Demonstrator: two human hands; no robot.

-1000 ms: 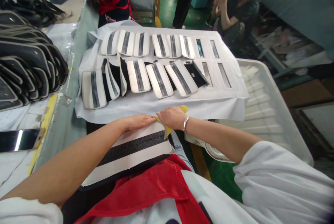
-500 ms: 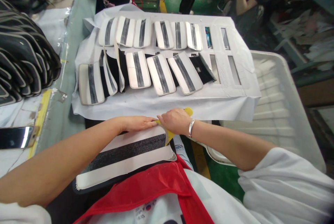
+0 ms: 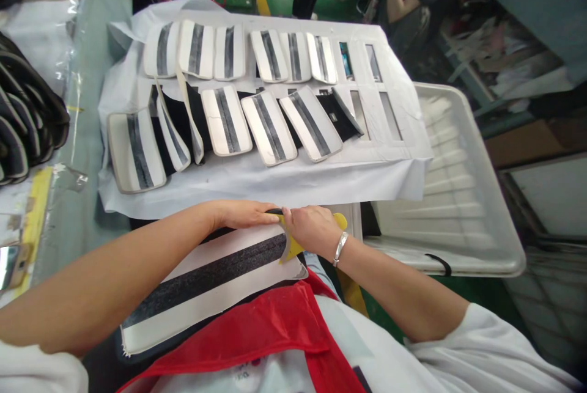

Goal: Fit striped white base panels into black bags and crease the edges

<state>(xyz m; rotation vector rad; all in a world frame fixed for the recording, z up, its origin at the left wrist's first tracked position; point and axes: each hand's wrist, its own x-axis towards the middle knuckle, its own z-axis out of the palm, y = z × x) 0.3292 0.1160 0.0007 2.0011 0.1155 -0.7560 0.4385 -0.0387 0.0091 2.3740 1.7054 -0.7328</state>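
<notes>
A white panel (image 3: 257, 280) with a wide dark stripe lies tilted across my lap, on a black piece, one short edge frayed. My left hand (image 3: 247, 213) is closed on its far right corner, fingers stretched along the edge where a dark strip curls up. Touching its fingertips, my right hand (image 3: 314, 228) is wrapped round a flat yellow scraper (image 3: 293, 249). The scraper's rounded end sticks out above the hand, and its broad blade meets the panel's right end, partly under the curved edge. My palms hide the rest of the contact.
Ahead, a white-covered board (image 3: 293, 180) carries two rows of striped panels (image 3: 226, 121). A pale plastic bin (image 3: 458, 154) stands to the right. On the left bench are stacked black pieces (image 3: 27, 112) and a phone (image 3: 10, 268). Another person (image 3: 403, 2) is at the back right.
The view has swung right, so the board and bench sit farther left. The yellow scraper is a little lower at the panel's right end; both hands keep their hold.
</notes>
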